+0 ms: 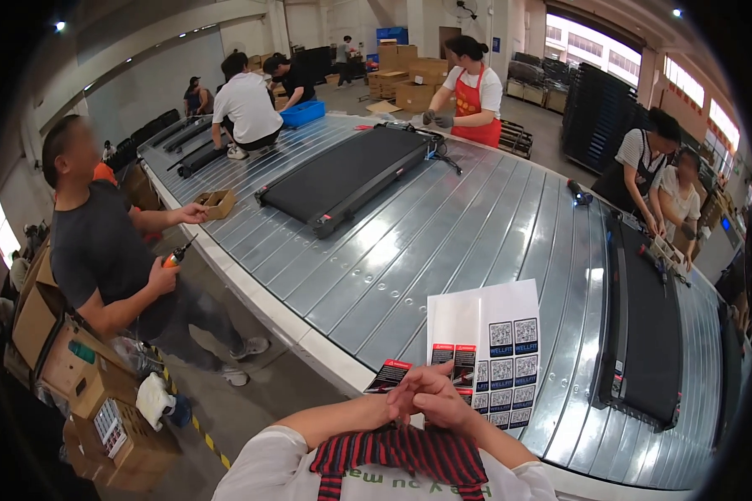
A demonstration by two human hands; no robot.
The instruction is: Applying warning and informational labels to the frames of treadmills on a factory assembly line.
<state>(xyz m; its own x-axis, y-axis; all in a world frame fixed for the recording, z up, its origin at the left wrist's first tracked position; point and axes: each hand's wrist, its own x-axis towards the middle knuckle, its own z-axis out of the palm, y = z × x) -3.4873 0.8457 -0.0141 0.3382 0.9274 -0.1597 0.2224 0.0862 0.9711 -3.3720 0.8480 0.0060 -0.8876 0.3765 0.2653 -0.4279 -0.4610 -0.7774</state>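
Observation:
My left hand (401,402) and my right hand (443,402) meet in front of my chest, above the near edge of the metal table. Their fingers are bent and press against each other, so both are closed. Whatever lies between them, if anything, is hidden. Just beyond them is a white sticker sheet (453,313) with rows of square coded labels on its right side and red-and-black warning labels partly behind my fingers. A separate red-and-black warning label (388,376) sits left of my hands at the table edge.
The slatted metal table (309,275) carries a black treadmill deck (351,174) and another deck (643,309) at right. A person (100,225) with a power screwdriver (178,252) stands left, beside cardboard boxes (129,417). Other people work around the table; one crouches on it near a blue bin (303,113).

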